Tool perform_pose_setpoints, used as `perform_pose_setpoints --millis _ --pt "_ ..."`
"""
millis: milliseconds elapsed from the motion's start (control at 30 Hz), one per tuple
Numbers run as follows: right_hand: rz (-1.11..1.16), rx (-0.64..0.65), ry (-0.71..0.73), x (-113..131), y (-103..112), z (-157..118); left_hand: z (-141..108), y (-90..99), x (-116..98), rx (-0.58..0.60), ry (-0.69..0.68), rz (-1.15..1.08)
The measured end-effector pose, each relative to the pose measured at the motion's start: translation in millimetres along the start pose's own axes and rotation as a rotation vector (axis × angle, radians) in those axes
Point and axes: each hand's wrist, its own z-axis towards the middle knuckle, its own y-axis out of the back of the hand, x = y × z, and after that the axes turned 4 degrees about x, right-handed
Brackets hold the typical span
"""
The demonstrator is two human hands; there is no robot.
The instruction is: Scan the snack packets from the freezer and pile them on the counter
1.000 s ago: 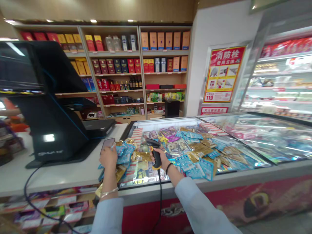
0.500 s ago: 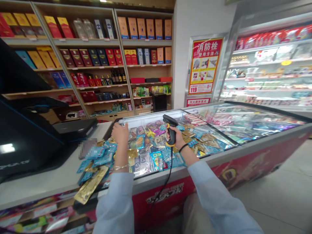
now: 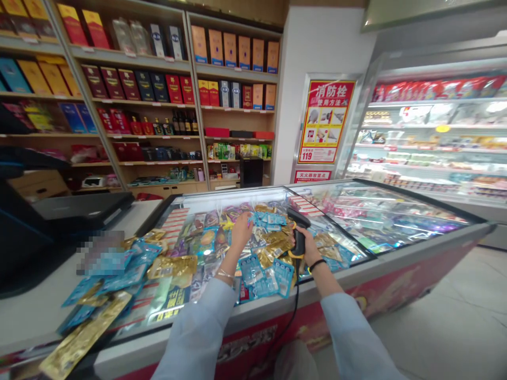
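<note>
My left hand [image 3: 241,233] reaches out over a heap of foil snack packets inside the glass-topped chest freezer [image 3: 380,264], its fingertips at blue packets [image 3: 261,220]. It shows nothing gripped. My right hand [image 3: 307,245] is wrapped around the handle of a black and yellow corded barcode scanner [image 3: 299,237], whose head points away from me. A pile of blue packets [image 3: 265,279] lies just below that hand. Gold packets [image 3: 172,266] and a pixelated flat object [image 3: 101,248] lie further left.
A white counter [image 3: 35,301] with a black checkout terminal [image 3: 24,232] is on the left, spilled packets lying along its edge. Shelves of boxed liquor [image 3: 158,89] stand behind, with a lit refrigerated display case [image 3: 431,137] to the right.
My left hand has moved right and farther across the packets. The scanner has tipped forward from upright, and the view has swung left and down, showing more of the counter's packets.
</note>
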Motion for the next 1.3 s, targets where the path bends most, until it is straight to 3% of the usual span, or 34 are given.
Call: perform_pose_setpoints --millis 167,400,667,833,1033,1300 --pt "0.136 -0.033 0.03 -10 20 3 0 -35.6 10 0.217 0.108 0.159" --pt "0.091 -0.089 0.054 -11 22 2 -6 -45.3 20 0.323 -0.004 0.26" --pt "0.035 -0.068 0.068 -10 16 -3 -13 -51.9 19 0.295 -0.107 0.303" --pt "0.046 -0.067 0.051 -8 14 -3 -11 -34.5 9 0.256 -0.099 0.276" --pt "0.074 -0.077 0.042 -8 15 -4 -10 -14.7 5 0.165 0.138 0.423" --pt "0.072 -0.069 0.044 -8 16 -4 -3 -48.2 9 0.148 0.293 0.423"
